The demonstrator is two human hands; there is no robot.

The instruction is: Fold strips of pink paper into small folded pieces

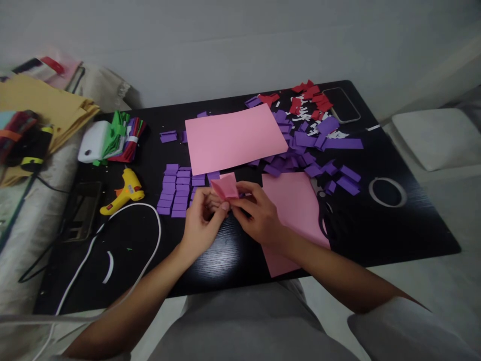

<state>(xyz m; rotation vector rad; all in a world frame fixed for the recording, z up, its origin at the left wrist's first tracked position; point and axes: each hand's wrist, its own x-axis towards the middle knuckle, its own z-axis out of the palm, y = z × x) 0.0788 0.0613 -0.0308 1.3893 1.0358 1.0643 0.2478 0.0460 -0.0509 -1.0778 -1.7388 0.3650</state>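
Note:
A small folded piece of pink paper (225,187) is held up between both hands over the table's near middle. My left hand (205,215) pinches its lower edge, thumb on the near side. My right hand (259,210) grips its right side with thumb and fingers. Just beyond the hands lies a large pink sheet (233,135), flat. A second pink sheet (293,205) lies partly under my right hand and forearm. Folded purple paper pieces (175,188) stand in rows beside my left hand, some hidden behind it.
On the left are a yellow glue gun (126,193), a white cable (160,225) and bundled coloured strips (122,138). To the right lie black scissors (326,220), a roll of tape (387,192), loose purple pieces (293,158), red scraps (311,95) and a phone-shaped frame (342,105).

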